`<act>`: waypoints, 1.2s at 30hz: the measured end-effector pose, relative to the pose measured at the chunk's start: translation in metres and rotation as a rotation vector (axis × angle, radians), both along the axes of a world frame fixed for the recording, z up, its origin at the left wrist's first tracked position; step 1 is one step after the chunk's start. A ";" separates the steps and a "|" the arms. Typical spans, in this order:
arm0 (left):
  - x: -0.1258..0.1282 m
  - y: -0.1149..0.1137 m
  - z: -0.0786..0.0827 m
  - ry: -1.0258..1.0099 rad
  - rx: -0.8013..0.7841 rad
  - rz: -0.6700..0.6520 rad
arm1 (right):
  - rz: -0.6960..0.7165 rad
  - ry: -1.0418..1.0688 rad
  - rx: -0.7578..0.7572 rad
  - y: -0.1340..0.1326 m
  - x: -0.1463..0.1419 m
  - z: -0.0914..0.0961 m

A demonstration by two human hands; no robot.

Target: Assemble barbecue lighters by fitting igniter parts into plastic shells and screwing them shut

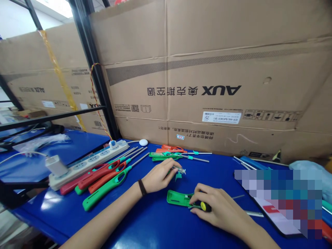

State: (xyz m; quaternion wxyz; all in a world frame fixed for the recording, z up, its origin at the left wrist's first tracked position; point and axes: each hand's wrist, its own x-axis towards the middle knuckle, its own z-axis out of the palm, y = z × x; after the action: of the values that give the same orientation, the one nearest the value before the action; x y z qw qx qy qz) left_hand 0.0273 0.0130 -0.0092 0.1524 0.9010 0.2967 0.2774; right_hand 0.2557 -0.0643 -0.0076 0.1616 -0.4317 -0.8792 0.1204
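Note:
My left hand (160, 175) is closed, its fingertips pinching a small silvery part (181, 169) above the table. A little teal-green trigger piece (178, 176) shows just beneath that part; whether the two are joined I cannot tell. My right hand (216, 204) is closed around a screwdriver with a black and yellow handle (205, 206). Its fingertips also touch the right end of a green lighter casing half (174, 198), which lies hollow side up on the table. Behind the left hand lie opened orange and green lighter casings (166, 158) with metal tubes.
Several red and green long lighters (106, 186) lie at left beside a white power strip (90, 160). A large cardboard box (207, 69) stands along the back. A metal tube (254, 214) and a partly pixelated dark-edged mat (280, 211) lie at right on the blue table (140, 224).

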 end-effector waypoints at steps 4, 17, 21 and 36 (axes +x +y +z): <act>0.003 -0.006 0.005 0.011 -0.047 -0.024 | 0.001 0.041 0.010 0.000 -0.001 -0.003; 0.010 -0.016 0.008 0.062 -0.103 -0.093 | -0.134 0.118 0.068 0.002 0.001 -0.004; 0.010 -0.019 0.010 0.074 -0.106 -0.090 | -0.130 0.117 0.081 0.002 0.001 -0.004; 0.013 -0.022 0.012 0.102 -0.096 -0.111 | -0.104 0.081 0.123 0.001 0.002 -0.003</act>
State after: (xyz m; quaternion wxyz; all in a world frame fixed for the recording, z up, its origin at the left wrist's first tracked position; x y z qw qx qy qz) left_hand 0.0398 -0.0092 0.0030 0.1953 0.9206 0.2667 0.2078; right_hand 0.2577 -0.0628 -0.0106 0.2293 -0.4606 -0.8542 0.0750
